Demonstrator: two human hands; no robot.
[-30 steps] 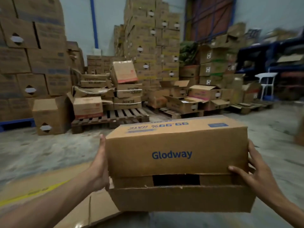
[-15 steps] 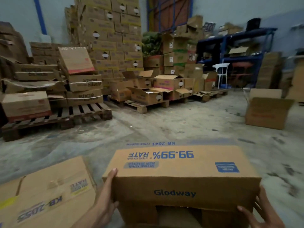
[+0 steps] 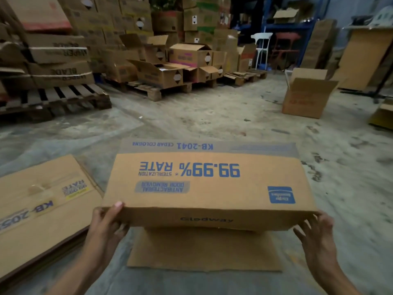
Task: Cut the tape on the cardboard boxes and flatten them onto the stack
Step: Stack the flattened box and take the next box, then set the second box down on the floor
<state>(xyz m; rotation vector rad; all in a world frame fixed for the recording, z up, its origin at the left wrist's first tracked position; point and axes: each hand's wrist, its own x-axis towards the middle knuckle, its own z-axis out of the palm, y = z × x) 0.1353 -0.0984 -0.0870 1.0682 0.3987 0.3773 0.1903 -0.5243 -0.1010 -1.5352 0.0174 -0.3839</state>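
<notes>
I hold a brown cardboard box (image 3: pixel 204 184) with blue print "99.99% RATE" low over the concrete floor, its printed side facing up. My left hand (image 3: pixel 106 226) grips its near left corner, thumb on top and fingers under. At the near right corner my right hand (image 3: pixel 316 233) has its fingers spread against the box's edge. One loose flap (image 3: pixel 204 252) hangs from the box's near side toward the floor. A stack of flattened boxes (image 3: pixel 42 209) lies on the floor just left of the box.
An open box (image 3: pixel 306 96) stands on the floor at the right. Wooden pallets (image 3: pixel 63 99) loaded with boxes line the left and back, and blue racking (image 3: pixel 293 26) and a white chair (image 3: pixel 260 47) stand at the far right. Bare concrete lies beyond the held box.
The box has come down from chest height and tipped, so its printed panel faces up. My view swung right and downward, and the flattened stack came into view at the left.
</notes>
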